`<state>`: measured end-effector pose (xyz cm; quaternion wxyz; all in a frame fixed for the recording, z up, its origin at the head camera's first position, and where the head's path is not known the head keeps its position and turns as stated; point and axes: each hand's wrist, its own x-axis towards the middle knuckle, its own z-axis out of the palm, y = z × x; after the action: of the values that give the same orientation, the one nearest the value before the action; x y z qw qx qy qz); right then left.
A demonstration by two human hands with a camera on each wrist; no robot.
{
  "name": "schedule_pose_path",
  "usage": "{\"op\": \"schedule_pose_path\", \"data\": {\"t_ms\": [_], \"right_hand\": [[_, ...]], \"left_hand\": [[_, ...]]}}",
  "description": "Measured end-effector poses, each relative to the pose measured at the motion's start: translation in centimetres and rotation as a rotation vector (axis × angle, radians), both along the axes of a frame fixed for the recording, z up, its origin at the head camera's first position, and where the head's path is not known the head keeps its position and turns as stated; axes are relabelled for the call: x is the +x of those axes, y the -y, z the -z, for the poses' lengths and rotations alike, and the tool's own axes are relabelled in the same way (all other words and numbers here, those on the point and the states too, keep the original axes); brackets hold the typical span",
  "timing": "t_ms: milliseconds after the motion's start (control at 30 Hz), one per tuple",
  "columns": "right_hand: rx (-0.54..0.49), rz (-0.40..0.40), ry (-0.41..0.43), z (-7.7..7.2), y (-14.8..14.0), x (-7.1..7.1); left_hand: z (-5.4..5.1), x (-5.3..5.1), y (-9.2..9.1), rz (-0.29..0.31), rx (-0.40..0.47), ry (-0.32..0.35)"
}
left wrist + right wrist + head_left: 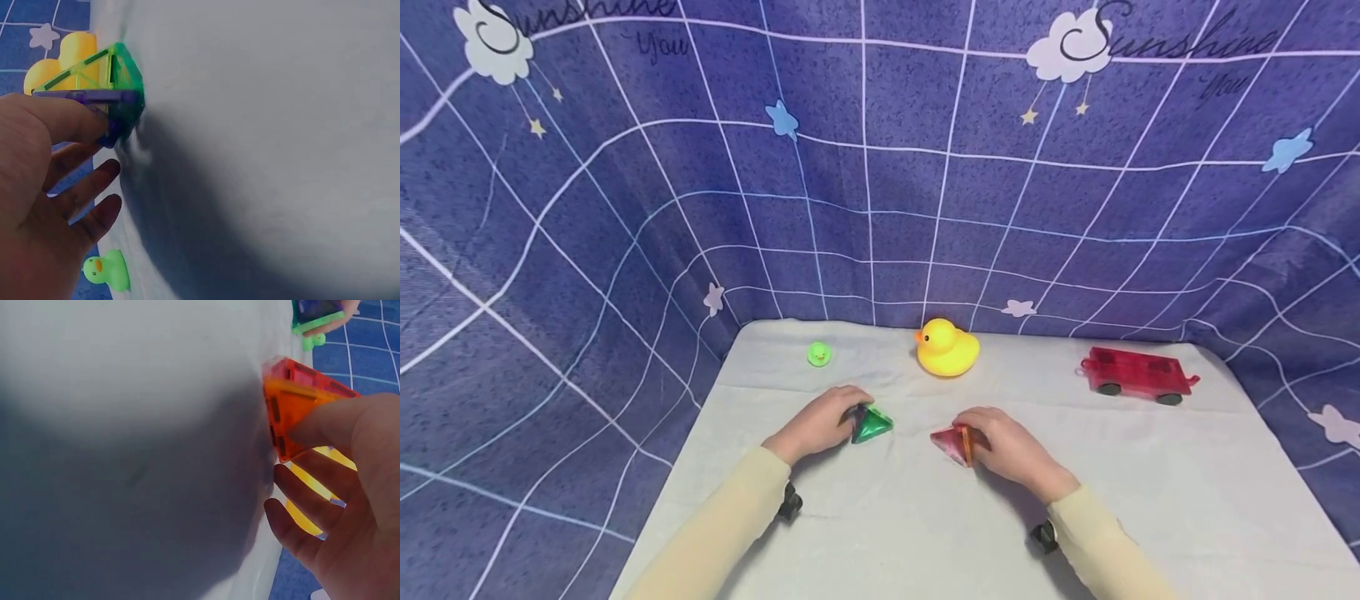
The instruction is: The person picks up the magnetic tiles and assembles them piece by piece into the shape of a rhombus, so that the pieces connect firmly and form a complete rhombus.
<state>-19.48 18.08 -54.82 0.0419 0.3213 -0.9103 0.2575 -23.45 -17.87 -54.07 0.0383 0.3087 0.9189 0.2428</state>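
Observation:
My left hand (822, 422) pinches a pyramid of see-through magnetic tiles (872, 425) low over the white cloth. Its faces are green and purple, with a yellow-green one showing in the left wrist view. Across a short gap, my right hand (1013, 451) grips a second tile pyramid (951, 444), red-pink with an orange face. In the right wrist view the thumb presses that orange face (297, 411), while the other fingers lie partly behind the pyramid. Each pyramid's tip points toward the other. Whether either one touches the cloth, I cannot tell.
Behind the hands sits a yellow rubber duck (948, 348). A small green duck (819, 354) stands at the back left. At the back right lies a red see-through wheeled car base (1140, 375). Blue patterned curtain (895, 183) rises around the white-covered table (1150, 467).

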Motion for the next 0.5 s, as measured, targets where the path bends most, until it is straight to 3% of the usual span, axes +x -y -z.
{"op": "schedule_pose_path", "data": {"t_ms": [233,500], "right_hand": [[0.003,0.108,0.035,0.4,-1.2,1.7],[-0.015,0.206,-0.004,1.0,-2.2,2.9]], "left_hand": [[1.1,2.1,0.5,-0.138,0.032,-0.030],[1.5,3.3,0.2,-0.190,0.060,-0.089]]}}
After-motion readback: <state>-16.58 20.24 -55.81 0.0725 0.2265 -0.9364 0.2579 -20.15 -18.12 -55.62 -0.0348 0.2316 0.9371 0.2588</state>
